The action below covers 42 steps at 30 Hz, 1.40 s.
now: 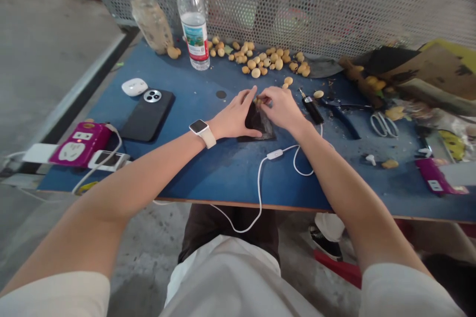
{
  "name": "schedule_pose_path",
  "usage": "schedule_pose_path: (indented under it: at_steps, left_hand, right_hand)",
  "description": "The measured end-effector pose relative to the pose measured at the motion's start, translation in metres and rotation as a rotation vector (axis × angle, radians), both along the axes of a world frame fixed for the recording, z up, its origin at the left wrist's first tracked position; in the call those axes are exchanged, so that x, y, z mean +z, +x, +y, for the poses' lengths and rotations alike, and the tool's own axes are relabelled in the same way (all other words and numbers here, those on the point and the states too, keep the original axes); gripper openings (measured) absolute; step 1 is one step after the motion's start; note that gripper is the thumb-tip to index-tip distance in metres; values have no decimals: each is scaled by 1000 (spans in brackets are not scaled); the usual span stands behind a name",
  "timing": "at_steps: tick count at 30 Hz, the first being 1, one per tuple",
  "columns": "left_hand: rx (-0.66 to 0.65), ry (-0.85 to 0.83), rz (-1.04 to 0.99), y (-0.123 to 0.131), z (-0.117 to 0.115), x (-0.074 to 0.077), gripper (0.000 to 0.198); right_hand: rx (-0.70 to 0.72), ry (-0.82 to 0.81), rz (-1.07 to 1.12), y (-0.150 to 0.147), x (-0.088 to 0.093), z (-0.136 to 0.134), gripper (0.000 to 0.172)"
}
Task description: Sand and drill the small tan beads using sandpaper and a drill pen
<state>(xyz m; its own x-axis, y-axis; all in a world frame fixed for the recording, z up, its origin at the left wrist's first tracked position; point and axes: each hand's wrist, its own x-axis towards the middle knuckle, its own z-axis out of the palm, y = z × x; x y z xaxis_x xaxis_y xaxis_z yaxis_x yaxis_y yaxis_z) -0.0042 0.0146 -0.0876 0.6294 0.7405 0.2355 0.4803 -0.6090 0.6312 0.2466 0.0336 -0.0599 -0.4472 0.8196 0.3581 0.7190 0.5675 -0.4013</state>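
A thin, dark flat sheet (255, 120) lies on the blue table in front of me. My left hand (238, 114) rests flat at its left side, thumb and fingers spread apart, touching it. Above the sheet, my right hand (279, 107) has its fingertips pinched around a small brownish piece (258, 101), mostly hidden by the fingers; its kind is unclear. Just right of that hand lies a black pen-like tool (311, 109) with a metal tip, a white cord running from it. Pale tan round nuts or fruits (275, 59) are heaped beyond both hands.
A water bottle (196, 42) stands at the back beside a jar (151, 27). At left are a phone (148, 116), a white case (134, 87) and a purple power socket (80, 143). Pliers (344, 120) and scissors (385, 124) lie right. A perforated metal panel (297, 5) borders the back.
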Motion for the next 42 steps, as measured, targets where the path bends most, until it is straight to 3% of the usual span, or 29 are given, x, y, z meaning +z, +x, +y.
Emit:
schedule_pose_path:
  at_steps: [7,12,18,25,31,37,42]
  left_hand:
    - [-2,-14,-41,-1,0,1,170]
    - [3,-29,-53,-1,2,-1,173]
    - [18,-36,-62,0,1,-4,171]
    - [8,-36,-82,-1,3,-5,172]
    - [22,-17,-28,-2,-2,1,170]
    - [109,34,21,1,-11,12,177]
    - [151,8,23,5,-17,15,184]
  right_hand:
    - [-62,-9,17,-4,-1,-1,10]
    - [-20,-4,32,-10,0,-5,11]
    - [-84,-31,44,8,4,-6,13]
    - [9,-49,6,-5,2,0,8]
    - [0,-66,24,19,10,-2,9]
    - [31,-52,-42,7,4,6,12]
    - [47,-74,-55,17,8,7,16]
